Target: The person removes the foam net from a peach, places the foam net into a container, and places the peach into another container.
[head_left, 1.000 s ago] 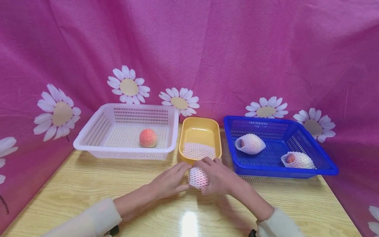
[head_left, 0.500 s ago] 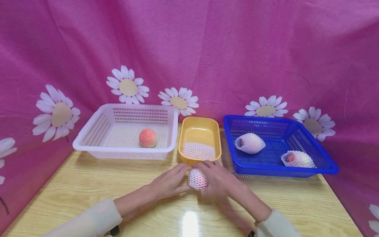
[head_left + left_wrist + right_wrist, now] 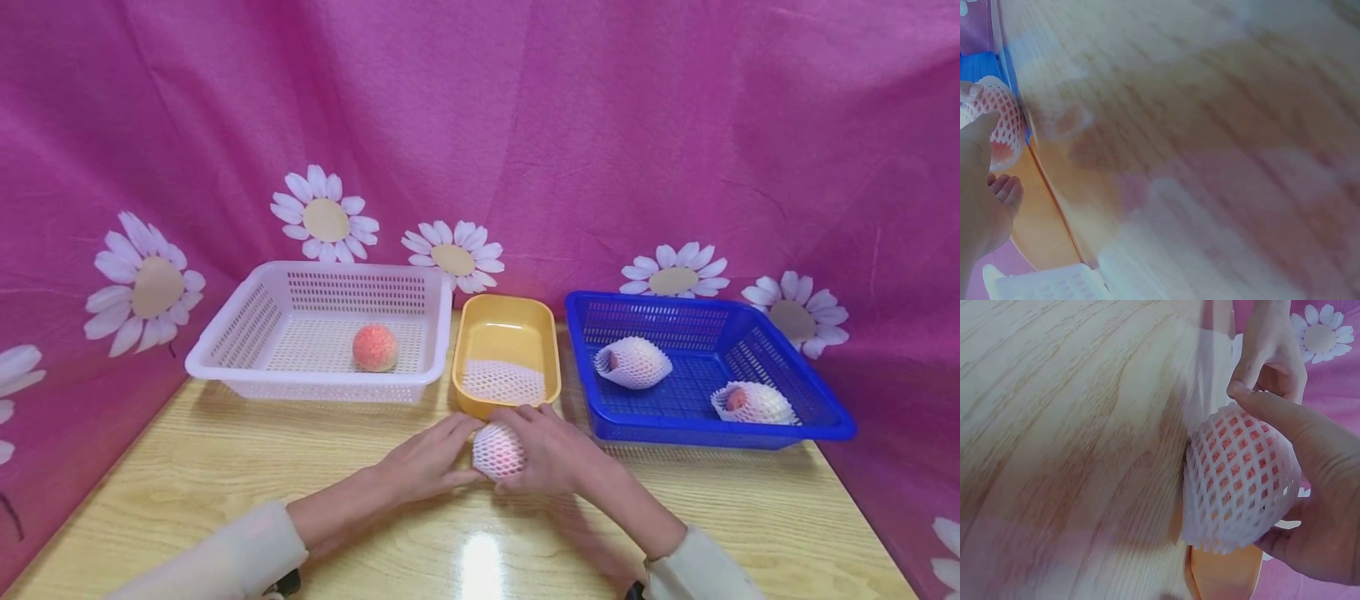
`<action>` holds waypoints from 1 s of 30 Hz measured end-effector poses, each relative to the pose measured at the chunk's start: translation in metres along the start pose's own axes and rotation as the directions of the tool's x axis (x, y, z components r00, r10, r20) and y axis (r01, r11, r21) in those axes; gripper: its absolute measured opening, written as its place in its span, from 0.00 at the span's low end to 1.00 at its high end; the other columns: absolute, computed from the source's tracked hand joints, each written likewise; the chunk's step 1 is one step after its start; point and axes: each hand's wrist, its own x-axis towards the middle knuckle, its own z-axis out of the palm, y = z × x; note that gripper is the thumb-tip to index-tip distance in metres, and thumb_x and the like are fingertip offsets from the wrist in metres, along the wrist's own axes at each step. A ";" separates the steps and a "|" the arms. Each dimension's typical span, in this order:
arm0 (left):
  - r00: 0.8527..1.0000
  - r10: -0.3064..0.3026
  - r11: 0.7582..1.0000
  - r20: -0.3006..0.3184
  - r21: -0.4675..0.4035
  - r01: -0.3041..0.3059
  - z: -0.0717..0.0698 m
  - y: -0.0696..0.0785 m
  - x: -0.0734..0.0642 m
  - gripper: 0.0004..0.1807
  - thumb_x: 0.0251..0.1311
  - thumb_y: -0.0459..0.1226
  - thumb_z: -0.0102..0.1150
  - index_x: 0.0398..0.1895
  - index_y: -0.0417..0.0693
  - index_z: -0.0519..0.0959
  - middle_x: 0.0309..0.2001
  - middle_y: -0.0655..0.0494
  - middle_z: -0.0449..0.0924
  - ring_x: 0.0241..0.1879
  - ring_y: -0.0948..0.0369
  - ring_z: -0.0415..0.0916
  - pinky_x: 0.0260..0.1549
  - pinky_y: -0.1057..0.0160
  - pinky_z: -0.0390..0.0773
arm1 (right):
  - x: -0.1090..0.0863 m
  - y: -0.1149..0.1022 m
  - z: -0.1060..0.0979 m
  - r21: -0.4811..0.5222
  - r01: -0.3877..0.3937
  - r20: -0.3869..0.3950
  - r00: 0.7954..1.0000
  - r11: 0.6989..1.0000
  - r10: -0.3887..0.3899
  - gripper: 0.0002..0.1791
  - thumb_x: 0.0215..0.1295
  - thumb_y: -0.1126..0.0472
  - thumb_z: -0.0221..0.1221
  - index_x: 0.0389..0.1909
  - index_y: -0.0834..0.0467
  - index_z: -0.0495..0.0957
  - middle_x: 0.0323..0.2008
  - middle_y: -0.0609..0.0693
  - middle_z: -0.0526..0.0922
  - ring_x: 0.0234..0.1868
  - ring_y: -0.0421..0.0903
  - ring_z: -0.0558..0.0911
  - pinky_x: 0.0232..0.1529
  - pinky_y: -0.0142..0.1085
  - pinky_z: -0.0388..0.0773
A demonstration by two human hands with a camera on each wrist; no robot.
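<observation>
The right grip (image 3: 551, 457) curls round the netted fruit (image 3: 498, 451) before the yellow tub (image 3: 507, 333), the left grip (image 3: 427, 463) loosely parted beside it; likely light, bruisable and springy-netted, it wants gentle cupping round the middle.

Reddish fruit (image 3: 504, 454), sheathed in white foam net (image 3: 1235, 481), near yellow tray (image 3: 507, 332)
</observation>
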 end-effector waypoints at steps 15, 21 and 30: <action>1.000 -0.004 1.000 0.011 -0.016 0.004 -0.003 0.001 -0.001 0.35 0.55 0.48 0.73 0.63 0.42 0.72 0.56 0.49 0.75 0.57 0.56 0.74 0.58 0.59 0.75 | -0.006 0.002 -0.008 0.013 0.004 -0.056 0.998 1.000 -0.004 0.46 0.41 0.38 0.77 0.63 0.48 0.73 0.53 0.52 0.79 0.52 0.54 0.76 0.46 0.49 0.79; 0.999 -0.025 0.999 0.025 -0.035 0.026 -0.004 0.000 -0.004 0.35 0.57 0.47 0.72 0.64 0.42 0.71 0.57 0.48 0.75 0.57 0.56 0.73 0.58 0.57 0.75 | -0.009 0.004 -0.010 -0.008 0.002 -0.090 0.996 1.000 -0.003 0.45 0.39 0.37 0.77 0.61 0.48 0.75 0.52 0.49 0.79 0.51 0.53 0.76 0.47 0.48 0.79; 0.997 -0.071 0.997 0.013 -0.015 0.071 -0.009 -0.002 -0.008 0.37 0.58 0.49 0.70 0.65 0.39 0.70 0.57 0.47 0.75 0.56 0.54 0.75 0.54 0.56 0.78 | -0.020 0.010 -0.016 -0.045 -0.071 -0.083 0.994 0.996 0.067 0.46 0.40 0.37 0.76 0.63 0.48 0.75 0.56 0.49 0.78 0.53 0.53 0.77 0.49 0.50 0.79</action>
